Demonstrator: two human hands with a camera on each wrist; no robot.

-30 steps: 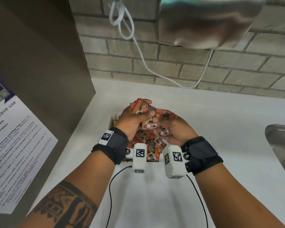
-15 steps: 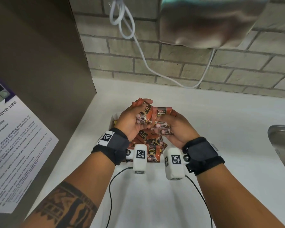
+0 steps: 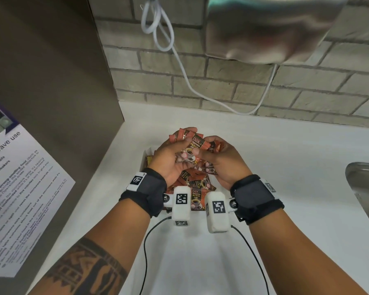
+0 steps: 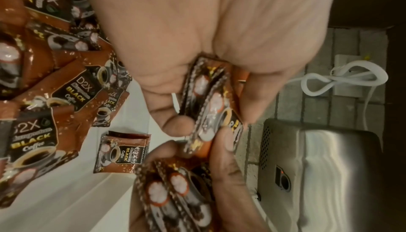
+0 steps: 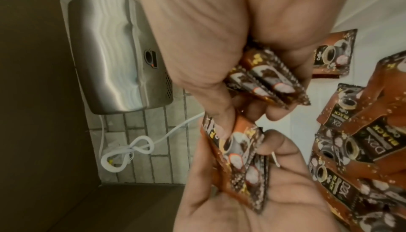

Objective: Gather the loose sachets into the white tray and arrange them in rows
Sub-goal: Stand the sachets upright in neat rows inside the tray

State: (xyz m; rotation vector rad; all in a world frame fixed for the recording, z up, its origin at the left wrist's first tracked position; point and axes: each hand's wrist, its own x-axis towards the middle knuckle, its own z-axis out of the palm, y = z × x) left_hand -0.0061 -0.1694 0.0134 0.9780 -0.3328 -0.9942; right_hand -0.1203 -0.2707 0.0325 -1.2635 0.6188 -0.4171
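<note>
Both hands hover together over the white tray [image 3: 147, 151], which holds a jumbled heap of orange-brown coffee sachets [image 3: 195, 186]. My left hand [image 3: 180, 145] grips a small stack of sachets [image 4: 208, 107] on edge between thumb and fingers. My right hand [image 3: 208, 151] grips a second stack [image 5: 270, 79], and its thumb also touches the left hand's stack. In the wrist views the heap [image 4: 72, 93] [image 5: 362, 140] lies on the tray floor, with one sachet [image 4: 123, 152] lying apart from it.
A steel hand dryer [image 3: 264, 28] hangs on the brick wall above, with a looped white cable [image 3: 158, 22]. A brown panel with a microwave notice [image 3: 19, 188] stands at the left. A steel sink [image 3: 366, 188] sits at the right of the white counter [image 3: 296, 167].
Both hands stay over the tray. The fingers have shuffled the held sachets, and one sachet's printed face now shows between the hands.
</note>
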